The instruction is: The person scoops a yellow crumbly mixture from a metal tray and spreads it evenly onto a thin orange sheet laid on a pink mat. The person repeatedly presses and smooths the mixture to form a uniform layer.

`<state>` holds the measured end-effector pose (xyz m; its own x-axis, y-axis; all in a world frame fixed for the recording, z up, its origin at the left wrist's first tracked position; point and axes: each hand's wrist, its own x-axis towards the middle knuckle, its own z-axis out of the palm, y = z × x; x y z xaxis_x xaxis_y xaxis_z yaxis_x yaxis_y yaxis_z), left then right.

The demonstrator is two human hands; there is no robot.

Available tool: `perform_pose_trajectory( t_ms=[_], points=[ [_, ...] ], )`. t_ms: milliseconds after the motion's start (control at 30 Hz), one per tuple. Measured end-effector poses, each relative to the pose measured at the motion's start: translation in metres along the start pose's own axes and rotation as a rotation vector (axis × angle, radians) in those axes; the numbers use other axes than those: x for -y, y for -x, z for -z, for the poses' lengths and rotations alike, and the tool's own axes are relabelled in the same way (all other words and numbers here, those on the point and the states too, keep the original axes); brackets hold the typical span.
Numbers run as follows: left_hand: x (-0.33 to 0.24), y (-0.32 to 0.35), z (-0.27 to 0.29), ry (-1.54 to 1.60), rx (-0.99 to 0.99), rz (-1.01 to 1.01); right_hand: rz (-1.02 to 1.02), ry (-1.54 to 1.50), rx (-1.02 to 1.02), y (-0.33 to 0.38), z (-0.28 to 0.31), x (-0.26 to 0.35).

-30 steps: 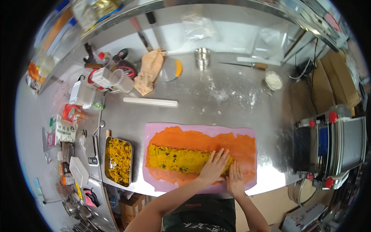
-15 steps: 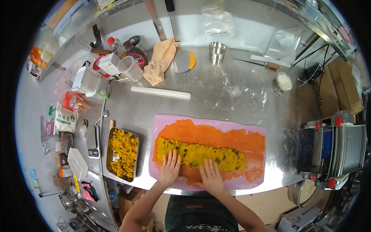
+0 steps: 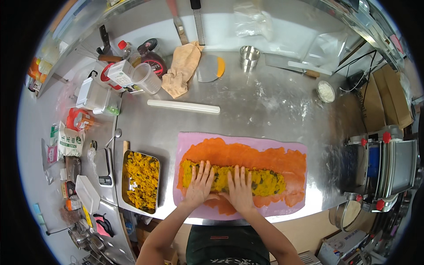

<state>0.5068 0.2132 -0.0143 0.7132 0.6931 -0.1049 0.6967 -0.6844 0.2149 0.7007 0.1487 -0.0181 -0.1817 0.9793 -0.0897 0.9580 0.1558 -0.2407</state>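
My left hand [image 3: 199, 184] lies flat, fingers [image 3: 204, 170] spread and gripping nothing, palm down on the left end of the yellow filling [image 3: 247, 179]. My right hand [image 3: 239, 191] sits just beside it, also flat and open, fingers fanned over the same filling, wrist at the near edge. The filling runs as a long lumpy strip under my fingertips and on out to the right of my right hand, speckled with dark bits. Under it spreads the orange dough sheet [image 3: 247, 154], reaching beyond my fingertips and far to the right. That sheet rests on a pink mat [image 3: 185, 139], which shows past the dough on the far side and left of my left hand. Further left of my left hand, a metal tray [image 3: 157, 164] holds more yellow filling. Well beyond my fingertips lies a white rolling pin [image 3: 183, 106] on the steel table [image 3: 274, 101].
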Motion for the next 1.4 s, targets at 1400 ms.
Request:
perform_pose_trajectory(
  t_ms=[1400],
  points=[
    [-0.117, -0.085, -0.008, -0.027, 0.06, -0.136, -0.083, -0.165, -0.118, 0.09, 0.016, -0.11]
  ],
)
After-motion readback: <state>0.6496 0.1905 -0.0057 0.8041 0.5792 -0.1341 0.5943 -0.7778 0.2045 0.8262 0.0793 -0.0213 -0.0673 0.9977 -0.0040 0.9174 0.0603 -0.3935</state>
